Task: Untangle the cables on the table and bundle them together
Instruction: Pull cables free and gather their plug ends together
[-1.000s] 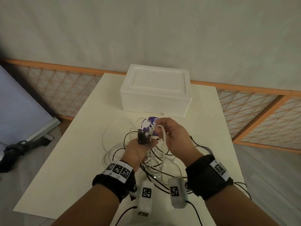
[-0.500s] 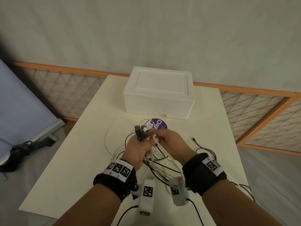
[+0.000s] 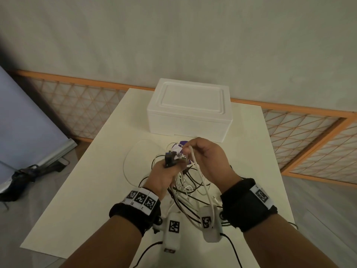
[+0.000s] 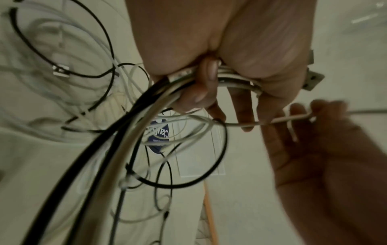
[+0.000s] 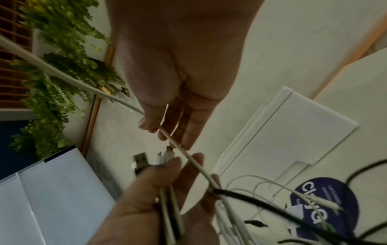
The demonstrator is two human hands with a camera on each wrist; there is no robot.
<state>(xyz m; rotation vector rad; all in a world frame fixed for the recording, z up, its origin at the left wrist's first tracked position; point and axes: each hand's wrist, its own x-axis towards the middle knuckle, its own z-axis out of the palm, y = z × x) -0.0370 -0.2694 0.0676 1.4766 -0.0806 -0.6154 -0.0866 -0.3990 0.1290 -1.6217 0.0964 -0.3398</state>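
Observation:
Black and white cables (image 3: pixel 190 187) lie tangled on the cream table (image 3: pixel 92 186). My left hand (image 3: pixel 171 165) grips a bunch of cable ends upright, among them a black USB plug (image 5: pixel 140 160) and white plugs (image 5: pixel 167 155); the bundle (image 4: pixel 146 107) runs back through its fist. Just right of it and slightly higher, my right hand (image 3: pixel 191 150) pinches a single white cable (image 3: pixel 201 176) between thumb and fingers. That cable (image 5: pixel 188 157) slants from the pinch down past the left hand into the tangle.
A white foam box (image 3: pixel 190 111) with its lid on stands at the table's far side, close behind my hands. A round purple label (image 5: pixel 326 207) lies under the cables. An orange lattice fence (image 3: pixel 309 136) runs behind and to the right of the table.
My right hand, close against the left half a second ago, has risen and moved right, drawing the white cable with it. The left hand keeps its grip on the plug ends.

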